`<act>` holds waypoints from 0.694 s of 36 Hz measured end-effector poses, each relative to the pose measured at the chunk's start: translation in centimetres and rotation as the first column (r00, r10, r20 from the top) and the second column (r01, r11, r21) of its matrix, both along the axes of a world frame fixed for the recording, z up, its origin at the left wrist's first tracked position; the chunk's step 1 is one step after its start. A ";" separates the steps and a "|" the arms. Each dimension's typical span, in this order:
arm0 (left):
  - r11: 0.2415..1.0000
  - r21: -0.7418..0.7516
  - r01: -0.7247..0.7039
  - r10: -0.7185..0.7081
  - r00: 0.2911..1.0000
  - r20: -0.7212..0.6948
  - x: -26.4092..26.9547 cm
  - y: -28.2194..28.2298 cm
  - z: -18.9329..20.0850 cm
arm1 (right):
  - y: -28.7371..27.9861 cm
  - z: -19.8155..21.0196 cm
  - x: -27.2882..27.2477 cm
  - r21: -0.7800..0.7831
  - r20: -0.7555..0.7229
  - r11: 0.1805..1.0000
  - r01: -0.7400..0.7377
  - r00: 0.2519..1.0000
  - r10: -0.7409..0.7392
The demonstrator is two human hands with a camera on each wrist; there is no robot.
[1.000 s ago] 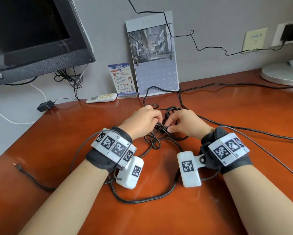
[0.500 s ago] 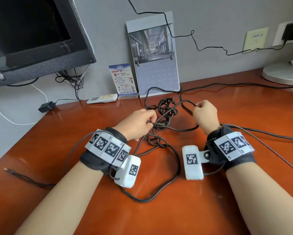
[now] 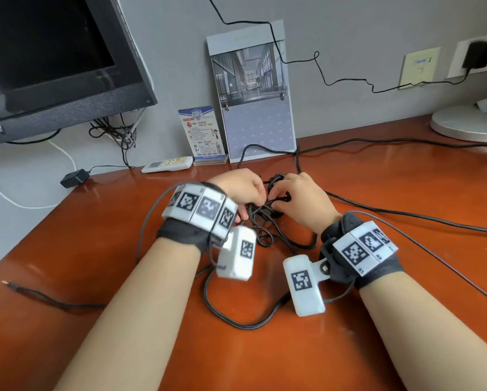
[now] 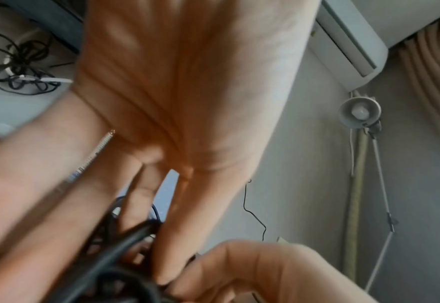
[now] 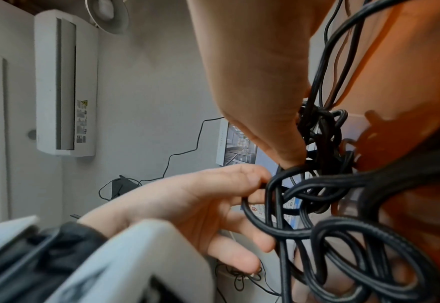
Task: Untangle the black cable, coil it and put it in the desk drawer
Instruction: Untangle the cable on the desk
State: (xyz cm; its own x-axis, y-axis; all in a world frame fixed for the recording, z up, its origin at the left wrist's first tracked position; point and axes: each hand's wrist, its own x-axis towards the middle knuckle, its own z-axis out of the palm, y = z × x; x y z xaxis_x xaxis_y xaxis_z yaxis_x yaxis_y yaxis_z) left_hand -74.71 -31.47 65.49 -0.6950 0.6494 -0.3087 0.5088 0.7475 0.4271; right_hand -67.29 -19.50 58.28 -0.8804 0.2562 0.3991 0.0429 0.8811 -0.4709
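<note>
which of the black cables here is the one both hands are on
The knotted black cable on the desk, between the left hand and right hand. The wall cable hangs untouched.

Both forearms reach toward 12 o'clock; left hand (image 3: pixel 240 187) and right hand (image 3: pixel 301 201) meet, fingers (image 5: pixel 242 180) curled, pinching.

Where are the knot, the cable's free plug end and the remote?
knot (image 3: pixel 279 197), head view, tangled clump between the hands.
plug end (image 3: pixel 11 285), head view, metal tip at the desk's left edge.
remote (image 3: pixel 167 164), head view, middle of its white body.
</note>
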 end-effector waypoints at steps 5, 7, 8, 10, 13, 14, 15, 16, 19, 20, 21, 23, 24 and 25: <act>0.991 -0.117 0.067 -0.072 0.997 -0.038 0.5 1.1 1.8 | 0.0 -0.1 0.0 -0.085 -0.007 0.996 0.035 0.999 -0.036; 0.985 -0.161 0.063 -0.076 0.994 -0.080 0.6 1.4 2.0 | 0.3 -0.2 0.1 -0.163 -0.031 0.983 0.088 0.995 -0.094; 0.983 -0.177 0.049 -0.069 0.992 -0.107 0.5 1.5 1.9 | 0.5 -0.2 0.1 -0.196 -0.036 0.973 0.125 0.990 -0.135; 0.975 -0.222 0.018 -0.059 0.982 -0.177 0.7 1.4 1.7 | 1.0 -0.2 0.2 -0.257 -0.039 0.943 0.209 0.973 -0.227; 0.976 -0.217 -0.003 -0.044 0.976 -0.213 0.5 0.9 1.4 | 2.3 0.0 0.5 -0.357 -0.018 0.873 0.333 0.932 -0.363; 0.980 -0.197 -0.005 -0.036 0.978 -0.205 0.3 0.6 1.3 | 3.0 0.0 0.7 -0.406 0.000 0.835 0.371 0.914 -0.406; 0.983 -0.182 -0.007 -0.030 0.980 -0.198 0.2 0.2 1.3 | 3.6 0.1 0.9 -0.456 0.018 0.792 0.405 0.894 -0.447; 0.985 -0.173 -0.007 -0.027 0.980 -0.196 0.0 0.0 1.2 | 4.1 0.2 1.2 -0.505 0.032 0.747 0.433 0.874 -0.485; 0.985 -0.171 0.016 -0.051 0.977 -0.205 -0.2 -0.6 0.9 | 5.2 0.3 1.8 -0.576 0.049 0.661 0.481 0.827 -0.559; 0.985 -0.169 0.027 -0.063 0.975 -0.213 -0.2 -0.7 0.7 | 5.3 0.3 1.9 -0.554 0.047 0.670 0.493 0.823 -0.567; 0.986 -0.165 0.037 -0.073 0.973 -0.219 -0.2 -0.8 0.5 | 5.3 0.3 1.9 -0.516 0.032 0.695 0.500 0.823 -0.568; 0.987 -0.154 0.056 -0.091 0.968 -0.233 -0.1 -0.9 0.1 | 4.9 0.5 1.8 -0.424 -0.051 0.775 0.469 0.842 -0.538; 0.987 -0.145 0.065 -0.100 0.965 -0.243 -0.1 -0.9 0.0 | 4.5 0.7 1.8 -0.367 -0.105 0.823 0.433 0.860 -0.499; 0.988 -0.136 0.075 -0.108 0.961 -0.254 0.0 -0.9 -0.1 | 4.0 0.9 1.6 -0.304 -0.155 0.875 0.377 0.887 -0.435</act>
State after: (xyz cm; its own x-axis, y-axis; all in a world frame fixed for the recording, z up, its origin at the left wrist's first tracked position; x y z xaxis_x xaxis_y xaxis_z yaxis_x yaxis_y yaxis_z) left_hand -74.72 -32.34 65.35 -0.7011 0.6822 -0.2074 0.6587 0.7310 0.1780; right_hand -65.69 -15.50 59.15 -0.5771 0.6917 0.4342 0.2436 0.6532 -0.7169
